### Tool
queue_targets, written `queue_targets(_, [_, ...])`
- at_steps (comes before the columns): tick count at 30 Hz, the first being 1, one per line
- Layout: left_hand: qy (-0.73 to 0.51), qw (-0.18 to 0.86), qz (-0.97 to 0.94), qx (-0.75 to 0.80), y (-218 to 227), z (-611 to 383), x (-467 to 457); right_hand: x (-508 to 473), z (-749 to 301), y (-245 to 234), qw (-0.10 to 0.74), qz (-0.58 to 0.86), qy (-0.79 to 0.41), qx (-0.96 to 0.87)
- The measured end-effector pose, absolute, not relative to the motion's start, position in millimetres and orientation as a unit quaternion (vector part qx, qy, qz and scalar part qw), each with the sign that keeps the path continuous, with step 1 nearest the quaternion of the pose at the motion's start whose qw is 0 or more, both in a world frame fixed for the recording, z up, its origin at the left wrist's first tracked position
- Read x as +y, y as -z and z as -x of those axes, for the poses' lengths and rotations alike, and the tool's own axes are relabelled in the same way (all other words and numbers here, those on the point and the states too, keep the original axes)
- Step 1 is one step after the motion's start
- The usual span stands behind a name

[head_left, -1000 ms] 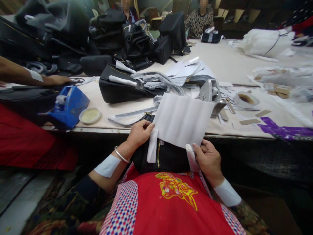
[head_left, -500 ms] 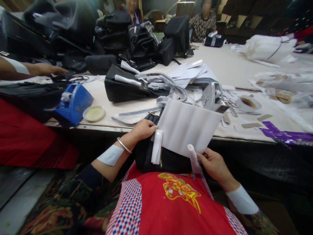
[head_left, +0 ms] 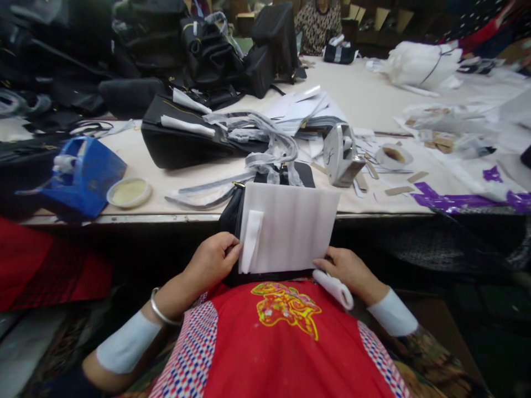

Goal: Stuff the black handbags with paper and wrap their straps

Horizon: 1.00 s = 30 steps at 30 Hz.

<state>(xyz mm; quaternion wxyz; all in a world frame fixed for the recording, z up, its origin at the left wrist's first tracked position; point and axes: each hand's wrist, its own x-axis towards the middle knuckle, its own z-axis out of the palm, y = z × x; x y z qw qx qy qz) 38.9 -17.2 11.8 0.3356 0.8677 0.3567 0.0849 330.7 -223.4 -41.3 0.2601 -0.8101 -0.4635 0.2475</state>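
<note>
A white foam sheet lies over the front of a black handbag that leans from my lap against the table edge. My left hand is closed at the sheet's lower left edge, thumb and fingers pinched. My right hand pinches the sheet's lower right corner. One folded white foam strip rests on the sheet near its left side. Below my right hand, a rolled foam strip lies against my red apron. Plastic-wrapped straps extend from the bag onto the table.
A blue tape dispenser and a round tub stand on the left. Another black bag lies behind. A grey tape dispenser, a tape roll and purple tape are at right. Black bags pile up at the back left.
The foam sheet has gone from tilted to nearly straight and down over the bag's front. My left hand moved lower along its left edge. The folded strip now lies on top of the sheet.
</note>
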Motion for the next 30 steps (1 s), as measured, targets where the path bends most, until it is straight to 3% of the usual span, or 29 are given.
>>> queue_targets(3, [-0.122, 0.322, -0.85, 0.399, -2.0, -35.9, -23.0, -226.7, -333.7, 54.4, 0.279, 0.796, -0.292, -0.451])
queue_targets(8, [-0.173, 0.329, -0.796, 0.477, 11.1, -37.7, -30.7, -230.5, -324.2, 91.6, 0.5, 0.693, -0.396, -0.336])
queue_targets(11, [-0.175, 0.333, -0.799, 0.469, 15.6, -39.9, -35.1, -228.3, -310.9, 105.9, 0.55, 0.678, -0.411, -0.261])
queue_targets(15, [-0.153, 0.386, -0.782, 0.464, 19.9, -39.9, -34.6, -218.7, -292.6, 93.1, 0.55, 0.691, -0.407, -0.232])
queue_targets(22, [-0.183, 0.504, -0.724, 0.434, 28.1, -31.0, -24.3, -189.1, -273.9, 39.9, 0.49, 0.782, -0.296, -0.245])
queue_targets(30, [-0.161, 0.732, -0.52, 0.411, 24.6, -9.0, 11.4, -147.9, -266.9, -40.6, 0.538, 0.686, -0.47, -0.137])
